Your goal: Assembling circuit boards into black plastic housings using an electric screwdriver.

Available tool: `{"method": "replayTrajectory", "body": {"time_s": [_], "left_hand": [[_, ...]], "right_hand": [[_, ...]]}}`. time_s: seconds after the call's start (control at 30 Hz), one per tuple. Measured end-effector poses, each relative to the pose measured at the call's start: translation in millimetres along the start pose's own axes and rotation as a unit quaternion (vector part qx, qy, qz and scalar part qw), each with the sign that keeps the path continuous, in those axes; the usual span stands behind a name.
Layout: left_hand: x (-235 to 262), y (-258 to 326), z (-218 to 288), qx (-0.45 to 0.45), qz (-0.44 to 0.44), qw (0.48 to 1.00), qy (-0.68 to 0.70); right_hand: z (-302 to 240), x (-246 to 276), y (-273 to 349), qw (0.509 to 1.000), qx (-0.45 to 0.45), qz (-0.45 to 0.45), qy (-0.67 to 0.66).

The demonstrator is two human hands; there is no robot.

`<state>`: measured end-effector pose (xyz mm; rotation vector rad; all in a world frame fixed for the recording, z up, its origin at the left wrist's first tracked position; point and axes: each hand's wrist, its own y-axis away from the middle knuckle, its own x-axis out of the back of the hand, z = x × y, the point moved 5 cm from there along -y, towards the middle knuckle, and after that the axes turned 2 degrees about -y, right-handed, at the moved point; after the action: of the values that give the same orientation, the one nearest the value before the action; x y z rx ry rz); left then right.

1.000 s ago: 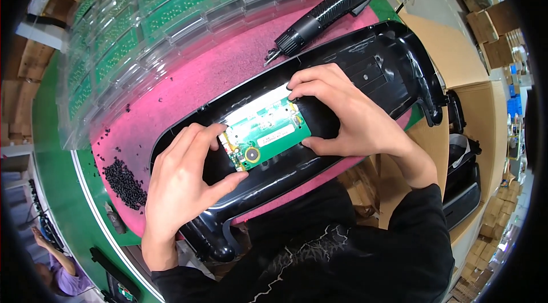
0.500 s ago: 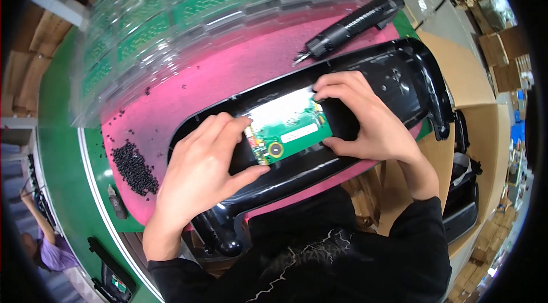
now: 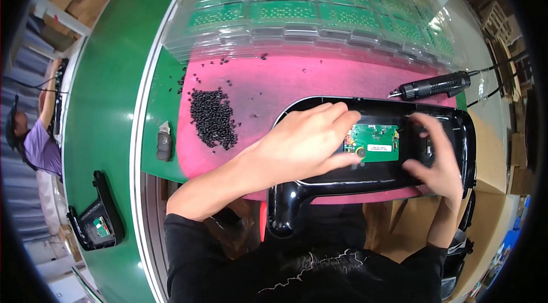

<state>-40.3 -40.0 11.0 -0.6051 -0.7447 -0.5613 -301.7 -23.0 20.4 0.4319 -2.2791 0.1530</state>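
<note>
A green circuit board (image 3: 383,146) with a white label lies within the long black plastic housing (image 3: 337,186). My left hand (image 3: 311,143) has its thumb and fingers at the board's left end, gripping it there. Off the board's right end, my right hand (image 3: 438,157) is open, fingers and thumb apart, with nothing between them. It hovers over the right part of the housing and is slightly blurred.
A black electric screwdriver (image 3: 436,85) lies behind the housing. Many small black screws (image 3: 212,117) are heaped on the pink mat (image 3: 274,83). Clear trays (image 3: 319,37) of green boards stand at the back. Another black housing (image 3: 103,217) and a person (image 3: 44,137) are at left.
My right hand has let go of the board's right edge and moved off it. My left hand stays at the left end. The view has shifted, so the housing appears further right.
</note>
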Motion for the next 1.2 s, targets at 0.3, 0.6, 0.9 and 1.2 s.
{"method": "replayTrajectory", "body": {"time_s": [0.3, 0.6, 0.9, 1.2], "left_hand": [[97.1, 38.4, -96.2, 0.326, 0.149, 0.914, -0.193], [90.3, 46.6, -113.3, 0.374, 0.082, 0.901, -0.202], [87.1, 42.4, -115.5, 0.350, 0.070, 0.909, -0.214], [27.8, -13.6, 2.7, -0.001, 0.118, 0.989, 0.086]], "right_hand": [[116.5, 113.9, -27.9, 0.976, -0.099, 0.185, 0.058], [59.1, 94.3, -58.3, 0.906, -0.003, 0.391, -0.164], [12.3, 39.0, -97.3, 0.782, 0.080, 0.208, -0.582], [-72.7, 35.1, -34.4, 0.660, 0.288, 0.194, -0.666]]}}
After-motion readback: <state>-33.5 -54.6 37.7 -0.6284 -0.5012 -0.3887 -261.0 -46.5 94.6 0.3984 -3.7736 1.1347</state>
